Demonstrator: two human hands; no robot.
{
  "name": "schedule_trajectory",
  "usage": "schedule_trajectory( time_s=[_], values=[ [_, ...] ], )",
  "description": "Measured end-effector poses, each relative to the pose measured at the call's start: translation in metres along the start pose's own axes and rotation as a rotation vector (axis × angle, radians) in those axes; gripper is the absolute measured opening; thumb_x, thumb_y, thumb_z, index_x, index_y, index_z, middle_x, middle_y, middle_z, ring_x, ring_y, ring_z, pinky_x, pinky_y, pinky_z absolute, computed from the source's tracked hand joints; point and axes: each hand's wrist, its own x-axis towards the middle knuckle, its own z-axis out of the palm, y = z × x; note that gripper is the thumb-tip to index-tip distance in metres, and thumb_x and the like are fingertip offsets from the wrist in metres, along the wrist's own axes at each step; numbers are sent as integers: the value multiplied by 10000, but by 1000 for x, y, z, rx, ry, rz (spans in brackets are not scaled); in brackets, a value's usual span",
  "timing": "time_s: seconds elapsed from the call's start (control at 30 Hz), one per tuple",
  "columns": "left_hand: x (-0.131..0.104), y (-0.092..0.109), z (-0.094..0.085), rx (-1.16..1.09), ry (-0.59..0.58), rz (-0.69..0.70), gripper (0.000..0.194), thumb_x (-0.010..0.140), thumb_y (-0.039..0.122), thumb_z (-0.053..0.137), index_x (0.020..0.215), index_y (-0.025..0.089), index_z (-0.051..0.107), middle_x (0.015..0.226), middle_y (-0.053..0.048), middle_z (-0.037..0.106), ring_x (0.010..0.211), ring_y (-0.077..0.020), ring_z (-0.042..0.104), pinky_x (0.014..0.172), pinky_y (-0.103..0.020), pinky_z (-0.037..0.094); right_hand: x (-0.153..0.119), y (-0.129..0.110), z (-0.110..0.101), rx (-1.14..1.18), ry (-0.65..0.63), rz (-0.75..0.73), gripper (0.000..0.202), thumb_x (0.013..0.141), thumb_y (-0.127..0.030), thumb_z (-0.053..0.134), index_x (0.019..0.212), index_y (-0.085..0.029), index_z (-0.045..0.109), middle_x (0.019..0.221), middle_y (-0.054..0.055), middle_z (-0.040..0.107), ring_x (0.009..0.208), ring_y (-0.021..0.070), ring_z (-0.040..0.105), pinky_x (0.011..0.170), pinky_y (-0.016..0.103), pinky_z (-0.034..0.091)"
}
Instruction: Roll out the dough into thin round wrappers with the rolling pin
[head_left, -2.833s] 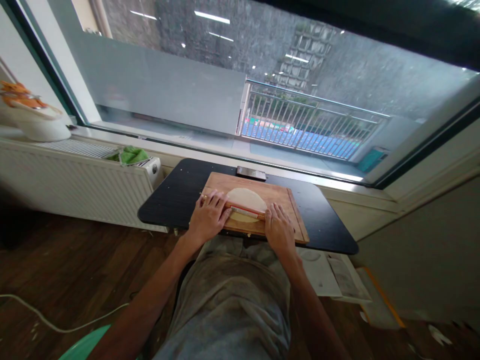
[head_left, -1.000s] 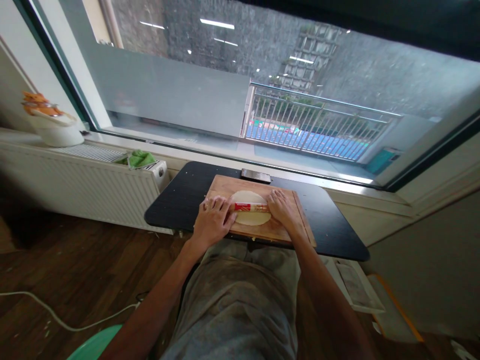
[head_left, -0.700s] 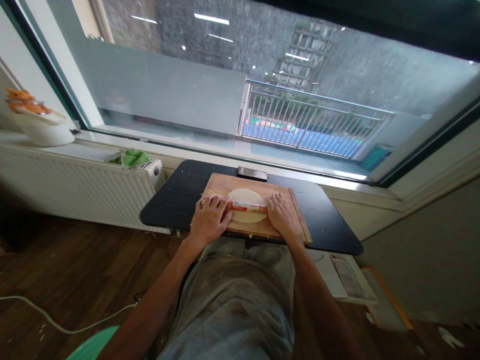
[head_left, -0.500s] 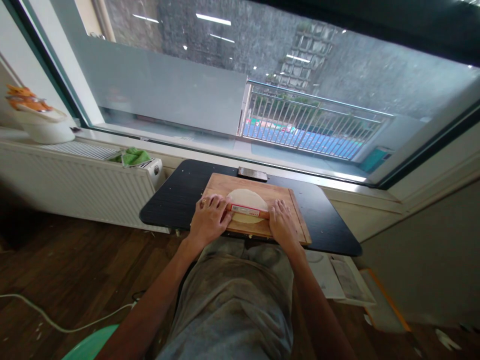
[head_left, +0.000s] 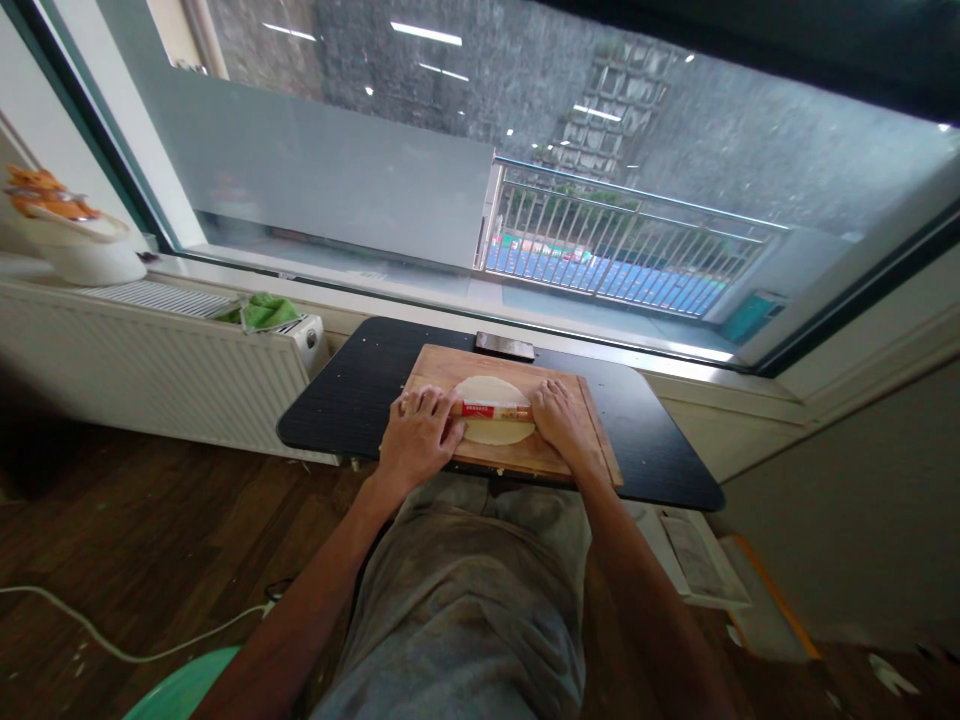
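A flat, pale round of dough (head_left: 491, 432) lies on a wooden board (head_left: 517, 462). Across the dough runs a rolling pin (head_left: 491, 411) with a red printed wrapper. My left hand (head_left: 421, 430) is closed over the pin's left end, fingers curled above the board. At the other end, my right hand (head_left: 556, 415) rests with its fingers bent over the pin. Both palms hide the ends of the pin.
The board sits on a black table (head_left: 337, 400), with a phone-like dark object (head_left: 505, 347) at its far edge. A radiator (head_left: 187, 360) with a green cloth (head_left: 268, 312) stands left. A window is beyond.
The rolling pin has turned, showing another side of its wrapper. Its right end and my right hand have moved slightly away from me; my left hand has barely moved.
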Motion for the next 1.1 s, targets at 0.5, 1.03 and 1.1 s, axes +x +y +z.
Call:
schedule_trajectory(
  time_s=[0.5, 1.03, 1.1],
  values=[
    [0, 0, -1, -6, 1, -4, 469, 1066, 430, 534, 1502, 273, 606, 1408, -130, 659, 1320, -360, 542, 1117, -554, 424, -24, -17, -17, 81, -5, 86, 467, 1096, -153, 324, 1411, -90, 663, 1636, 256, 546, 1596, 330, 435, 1291, 555, 368],
    [1, 0, -2, 16, -34, -11, 500, 1056, 411, 534, 1529, 262, 607, 1415, -152, 651, 1312, -374, 556, 1109, -570, 437, -34, -25, -29, 158, -11, 152, 495, 1127, -201, 264, 1403, -127, 669, 1586, 222, 604, 1524, 316, 506, 1241, 532, 410],
    [0, 0, -2, 27, -30, -7, 519, 1069, 419, 515, 1561, 268, 583, 1408, -149, 654, 1302, -369, 559, 1104, -564, 440, -27, -22, -27, 150, -11, 135, 471, 1121, -188, 285, 1387, -129, 670, 1577, 218, 614, 1509, 305, 520, 1241, 504, 407]
  ],
)
